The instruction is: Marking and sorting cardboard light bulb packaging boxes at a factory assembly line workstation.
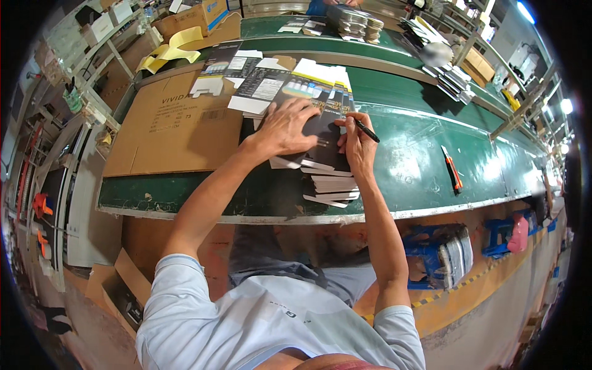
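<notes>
A stack of flat, dark printed carton blanks (pixel 330 154) with white flaps lies in front of me on the green bench. My left hand (pixel 287 128) rests on the top blanks with its fingers spread. At the stack's right edge, my right hand (pixel 357 143) grips a black marker pen (pixel 367 130), which slants down to the right; its fingers also touch the edge of the blanks. More dark blanks (pixel 262 86) fan out beyond my left hand, partly over a large brown cardboard sheet (pixel 169 132).
An orange-and-black utility knife (pixel 452 169) lies on the green bench (pixel 407 197) to the right. Yellow paper strips (pixel 169 52) and an open carton (pixel 194 21) are at the far left. Blue stools (pixel 425 259) stand below the bench. Across it, a person's blue sleeve (pixel 317 7) shows.
</notes>
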Available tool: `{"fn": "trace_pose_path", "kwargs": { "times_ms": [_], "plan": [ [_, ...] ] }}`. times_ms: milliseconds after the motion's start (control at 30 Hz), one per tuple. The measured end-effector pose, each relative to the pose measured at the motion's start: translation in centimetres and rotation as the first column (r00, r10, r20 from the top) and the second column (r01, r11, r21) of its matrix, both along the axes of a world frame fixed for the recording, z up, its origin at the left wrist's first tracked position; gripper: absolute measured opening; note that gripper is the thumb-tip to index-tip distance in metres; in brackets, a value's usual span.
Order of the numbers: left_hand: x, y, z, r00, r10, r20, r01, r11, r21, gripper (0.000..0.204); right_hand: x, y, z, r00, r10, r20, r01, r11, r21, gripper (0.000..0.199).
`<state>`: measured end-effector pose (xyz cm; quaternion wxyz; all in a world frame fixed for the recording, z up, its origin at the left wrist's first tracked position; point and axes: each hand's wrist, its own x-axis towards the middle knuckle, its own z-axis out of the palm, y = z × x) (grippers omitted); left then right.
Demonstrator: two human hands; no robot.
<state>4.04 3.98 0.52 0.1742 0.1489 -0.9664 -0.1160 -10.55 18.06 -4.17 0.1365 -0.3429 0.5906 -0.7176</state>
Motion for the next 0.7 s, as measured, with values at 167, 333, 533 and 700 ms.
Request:
{"fn": "trace_pose_path", "kwargs": {
  "times_ms": [167, 333, 533, 700],
  "plan": [
    [7.2, -1.9, 0.3, 0.997, -0.04, -0.072, 0.038, 0.999, -0.028, 0.054, -0.1, -0.2, 0.1, 1.0, 0.009, 0.011, -0.009, 1.0, -0.017, 0.019],
    [13.9, -1.6, -0.7, 0.879, 0.187, -0.44, -0.228, 0.973, -0.043, 0.026, 0.1, -0.3, -0.2, 1.0, 0.014, 0.027, -0.013, 0.999, -0.03, 0.02],
    [13.3, 2.4, -8.6, 0.827, 0.499, -0.261, 0.121, 0.296, 0.948, 0.041, 0.6, 0.3, 0.3, 0.999, -0.014, 0.037, 0.013, 1.0, 0.028, 0.021],
    [10.3, -1.2, -9.8, 0.597, 0.785, -0.164, 0.371, -0.089, 0.924, 0.047, 0.8, 0.5, -0.1, 0.999, 0.001, -0.042, -0.001, 1.0, -0.004, 0.023]
  ]
}}
